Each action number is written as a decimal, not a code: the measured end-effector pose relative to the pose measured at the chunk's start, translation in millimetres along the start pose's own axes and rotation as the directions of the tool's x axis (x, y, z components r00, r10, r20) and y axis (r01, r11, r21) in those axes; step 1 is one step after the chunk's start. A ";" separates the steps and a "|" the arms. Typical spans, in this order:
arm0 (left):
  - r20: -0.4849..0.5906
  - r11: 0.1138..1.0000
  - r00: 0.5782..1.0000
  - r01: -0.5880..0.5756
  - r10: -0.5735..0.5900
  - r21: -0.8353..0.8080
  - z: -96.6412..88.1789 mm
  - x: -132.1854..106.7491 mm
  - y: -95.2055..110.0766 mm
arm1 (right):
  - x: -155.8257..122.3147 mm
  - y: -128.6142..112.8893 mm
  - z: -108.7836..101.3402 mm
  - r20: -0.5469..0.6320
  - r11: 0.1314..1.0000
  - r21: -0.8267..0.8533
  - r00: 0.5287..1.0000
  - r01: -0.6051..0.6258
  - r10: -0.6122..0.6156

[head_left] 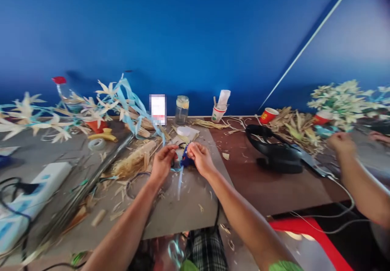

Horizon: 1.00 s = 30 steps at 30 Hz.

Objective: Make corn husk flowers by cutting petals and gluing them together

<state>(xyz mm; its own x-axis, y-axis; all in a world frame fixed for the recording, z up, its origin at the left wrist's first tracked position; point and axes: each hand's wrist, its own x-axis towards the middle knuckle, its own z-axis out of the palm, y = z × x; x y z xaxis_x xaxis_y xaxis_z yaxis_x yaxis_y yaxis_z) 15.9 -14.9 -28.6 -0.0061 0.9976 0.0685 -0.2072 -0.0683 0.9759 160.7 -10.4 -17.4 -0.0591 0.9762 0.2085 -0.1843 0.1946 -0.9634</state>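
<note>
My left hand (163, 162) is over the table with its fingertips pinched together; something small and dark red shows at them, too small to name. Just to its right, my right hand (201, 157) is closed too, thumb against fingers, and what it pinches is hidden. Between the two hands sits a dark blue object (185, 158), partly covered by my right fingers; its kind is unclear. Below it a pale bluish strip (180, 183) trails down over the grey table sheet (190, 210). Dried corn husks (134, 161) lie left of my left hand.
A power strip (33, 202), a bundle of thin rods (82, 194) and a tape roll (96, 144) lie left. Behind stand a glass jar (182, 110) and a paper cup (218, 113). Rightward are a black headset (278, 153) and another person's hand (343, 144).
</note>
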 end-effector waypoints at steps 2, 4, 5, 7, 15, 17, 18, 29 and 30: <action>0.003 1.000 1.000 0.001 -0.001 -0.030 -0.5 0.5 -1.2 | -1.1 -1.9 1.3 -0.007 0.999 -0.036 0.999 -0.038 0.038; 0.017 0.998 1.000 0.010 -0.009 -0.059 0.9 -1.0 -1.2 | -3.1 -3.4 2.6 0.010 0.995 -0.070 0.998 -0.069 0.069; 0.025 0.997 1.000 0.018 -0.016 -0.074 2.0 -2.1 -1.0 | -3.9 -3.9 3.1 0.023 0.994 -0.078 0.996 -0.081 0.083; 0.036 0.994 0.999 0.037 -0.033 -0.105 4.6 -4.4 -0.3 | -4.6 -3.8 4.0 0.035 0.992 -0.073 0.994 -0.104 0.106; 0.055 0.968 0.994 0.104 -0.093 -0.230 12.1 -9.5 1.1 | -2.8 5.3 3.7 0.019 0.988 -0.066 0.990 -0.138 0.139; 0.057 0.968 0.994 0.099 -0.089 -0.228 12.9 -10.0 1.6 | -3.7 7.4 2.6 0.047 0.989 -0.108 0.993 -0.099 0.104; 0.057 0.972 0.995 0.096 -0.086 -0.213 13.2 -10.1 1.8 | -4.1 8.0 2.0 0.061 0.989 -0.130 0.995 -0.075 0.083; -0.040 0.996 0.999 0.038 -0.035 0.078 8.6 -7.6 -2.8 | -4.5 4.4 0.0 -0.001 0.896 -0.406 0.981 0.177 -0.195; -0.048 0.995 0.999 0.010 -0.005 0.095 8.8 -8.2 -3.8 | -4.9 4.5 -0.8 0.020 0.894 -0.398 0.976 0.205 -0.215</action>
<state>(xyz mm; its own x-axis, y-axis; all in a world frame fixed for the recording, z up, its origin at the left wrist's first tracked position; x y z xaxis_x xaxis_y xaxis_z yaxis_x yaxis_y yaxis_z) 25.4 -22.9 -31.0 -0.0520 0.9972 0.0533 -0.1132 -0.0589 0.9918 160.9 -14.3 -22.9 -0.0375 0.9093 0.4144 0.2131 0.4125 -0.8857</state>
